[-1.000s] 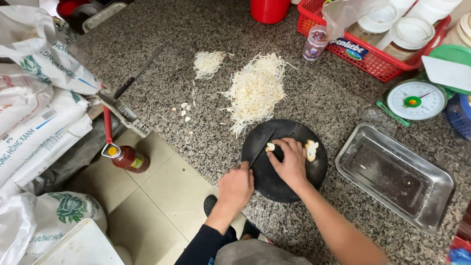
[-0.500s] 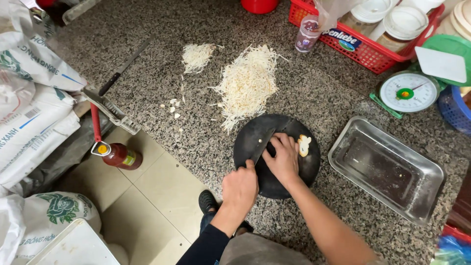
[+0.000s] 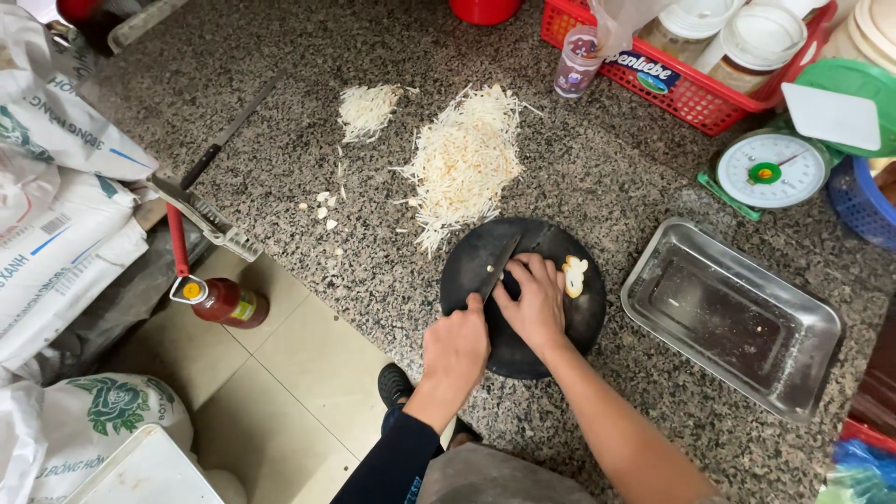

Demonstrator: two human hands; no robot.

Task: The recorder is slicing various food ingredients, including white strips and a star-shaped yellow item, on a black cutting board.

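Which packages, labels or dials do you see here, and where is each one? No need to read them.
White woven sacks: stacked at left, blue and green print.
Small clear bottle: top centre, purple-patterned label.
Red plastic basket: top right, blue oval sticker.
Green kitchen scale: right, round white dial.
Red-brown bottle: on floor, yellow cap.

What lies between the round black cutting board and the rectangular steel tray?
In the head view, only bare speckled granite counter separates the round black cutting board from the rectangular steel tray; nothing lies there.
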